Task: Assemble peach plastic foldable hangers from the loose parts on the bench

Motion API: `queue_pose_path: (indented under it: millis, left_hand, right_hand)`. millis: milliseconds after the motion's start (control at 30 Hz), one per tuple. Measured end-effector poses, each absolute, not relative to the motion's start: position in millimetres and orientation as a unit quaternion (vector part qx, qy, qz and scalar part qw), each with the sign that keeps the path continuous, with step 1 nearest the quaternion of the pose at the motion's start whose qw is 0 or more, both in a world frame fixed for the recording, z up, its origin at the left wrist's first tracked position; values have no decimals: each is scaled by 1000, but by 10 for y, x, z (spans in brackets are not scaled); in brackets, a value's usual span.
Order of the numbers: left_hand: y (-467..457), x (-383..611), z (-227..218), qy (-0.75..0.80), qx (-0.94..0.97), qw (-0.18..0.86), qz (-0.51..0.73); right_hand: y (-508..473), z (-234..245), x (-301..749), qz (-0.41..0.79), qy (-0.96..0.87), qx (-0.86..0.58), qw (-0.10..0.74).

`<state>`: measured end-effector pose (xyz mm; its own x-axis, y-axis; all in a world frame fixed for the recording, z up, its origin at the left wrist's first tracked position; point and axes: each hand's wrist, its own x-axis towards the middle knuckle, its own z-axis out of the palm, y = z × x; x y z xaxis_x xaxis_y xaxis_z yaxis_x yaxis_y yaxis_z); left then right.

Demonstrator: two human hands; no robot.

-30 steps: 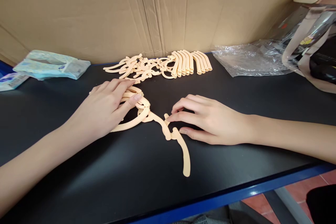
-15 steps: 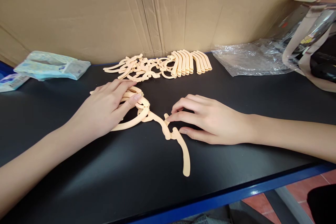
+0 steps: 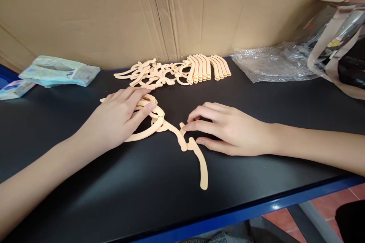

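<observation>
My left hand (image 3: 114,117) lies flat, fingers stretched, over a small heap of peach plastic folding hangers (image 3: 146,133), which it partly hides. From that heap a linked hanger with curved arms (image 3: 202,165) runs toward the front of the table, one arm pointing at the near edge. Beside it rests my right hand (image 3: 228,131), thumb and fingers apart. Its index fingertip is at the short upright end of the linked piece; whether it presses on it I cannot tell. Nothing is gripped in either hand.
On the black table (image 3: 128,193), a tangled pile of hanger parts (image 3: 155,74) and a row of stacked curved arms (image 3: 199,68) lie along the cardboard wall (image 3: 99,11). Tissue packs (image 3: 58,72) are at left. A clear plastic bag (image 3: 265,62) and a strapped transparent bottle (image 3: 330,19) stand right.
The whole view has shifted very slightly. Both hands and the hanger pieces keep their places relative to each other.
</observation>
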<state>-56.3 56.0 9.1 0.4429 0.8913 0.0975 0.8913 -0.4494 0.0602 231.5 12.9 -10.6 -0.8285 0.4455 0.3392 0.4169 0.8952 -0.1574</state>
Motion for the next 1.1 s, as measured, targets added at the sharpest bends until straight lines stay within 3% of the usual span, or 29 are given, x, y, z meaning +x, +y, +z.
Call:
queue_pose_path:
  millis: [1100]
  left_hand:
    - [562, -577, 58, -515, -854, 8, -71]
  right_hand:
    - [133, -107, 2321, 45, -955, -228, 182]
